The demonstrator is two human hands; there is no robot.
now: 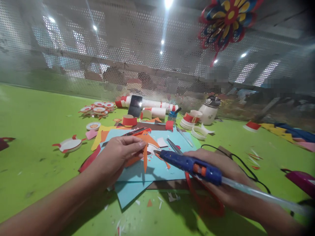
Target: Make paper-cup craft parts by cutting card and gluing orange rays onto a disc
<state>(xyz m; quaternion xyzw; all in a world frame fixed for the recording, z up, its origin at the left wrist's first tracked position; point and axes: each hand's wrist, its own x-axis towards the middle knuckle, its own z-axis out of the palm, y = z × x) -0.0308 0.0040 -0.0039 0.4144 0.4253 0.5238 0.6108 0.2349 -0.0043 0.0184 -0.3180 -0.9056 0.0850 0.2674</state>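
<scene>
Between the thumb and fingers of my left hand (120, 155) is an orange paper cutout (145, 157), pinched over the light blue paper (159, 173). My right hand (219, 164) is wrapped around a blue hot glue gun (192, 165), with a clear glue stick (253, 192) sticking out of its back. The gun's nozzle points left, close to the orange cutout; I cannot tell whether they touch. Scissors with red handles (204, 200) lie under my right hand, partly hidden, their blades on the blue paper.
White-and-red paper discs (99, 109) cluster at the back left, and one disc (70, 144) lies nearer. Behind the paper are a phone (135, 106), paper tubes (157, 113), a blue bottle (172, 115) and a white jug (209, 111). A black cord (241, 167) curves past my right hand.
</scene>
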